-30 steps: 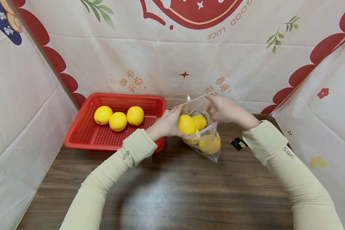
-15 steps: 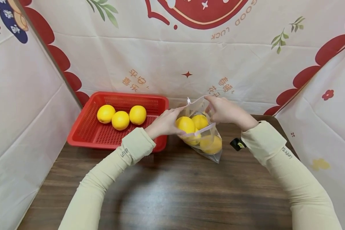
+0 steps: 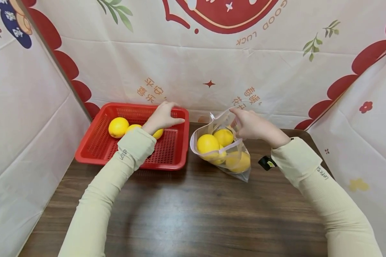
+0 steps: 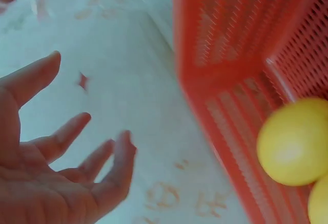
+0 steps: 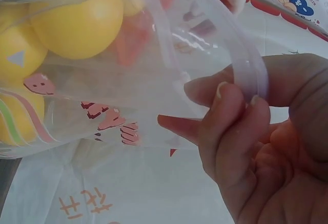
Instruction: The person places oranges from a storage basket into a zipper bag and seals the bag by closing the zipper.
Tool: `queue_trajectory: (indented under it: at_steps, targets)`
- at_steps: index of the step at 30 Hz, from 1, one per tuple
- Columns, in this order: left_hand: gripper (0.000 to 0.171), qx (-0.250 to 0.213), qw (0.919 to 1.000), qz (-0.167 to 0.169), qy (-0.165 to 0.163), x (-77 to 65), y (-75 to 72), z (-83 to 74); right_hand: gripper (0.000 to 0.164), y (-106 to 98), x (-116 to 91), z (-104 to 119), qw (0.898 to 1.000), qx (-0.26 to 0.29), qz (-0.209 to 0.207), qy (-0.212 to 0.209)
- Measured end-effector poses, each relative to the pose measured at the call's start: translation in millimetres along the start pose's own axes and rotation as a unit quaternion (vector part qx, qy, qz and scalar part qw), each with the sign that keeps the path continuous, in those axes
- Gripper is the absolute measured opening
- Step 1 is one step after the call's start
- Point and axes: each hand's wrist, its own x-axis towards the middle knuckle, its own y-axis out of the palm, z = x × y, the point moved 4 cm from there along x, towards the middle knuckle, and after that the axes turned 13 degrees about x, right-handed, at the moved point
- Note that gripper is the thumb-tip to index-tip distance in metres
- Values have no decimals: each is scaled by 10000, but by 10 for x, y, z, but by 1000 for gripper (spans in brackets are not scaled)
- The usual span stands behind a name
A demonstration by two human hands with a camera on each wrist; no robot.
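Note:
My right hand pinches the pale pink rim of a clear zip bag between thumb and fingers, as the right wrist view shows closely. The bag's mouth gapes toward the basket, and several yellow citrus fruits lie inside it. My left hand hovers over the right part of a red plastic basket, thumb and fingers spread, holding nothing. Yellow fruits lie in the basket, two of them partly covered by my left hand and sleeve. The left wrist view shows its loosely bent fingers beside the basket.
Basket and bag stand side by side near the back of a dark wooden table. A printed white cloth walls the back and both sides. A small black object lies beside my right sleeve.
My left hand has let go of the bag's left rim and moved left over the basket. The bag's mouth has rounded outward; the right hand keeps its grip.

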Motion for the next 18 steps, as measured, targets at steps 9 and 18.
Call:
queue_trajectory:
  at_steps: [9,18]
  targets:
    - [74,26,9906,836,-1081,103,142,489,77,59,28,-10,10000,-45,-9,24]
    - [80,238,9670,1466,-2070,188,293,788,77,56,48,-54,9999,14,-31,-98]
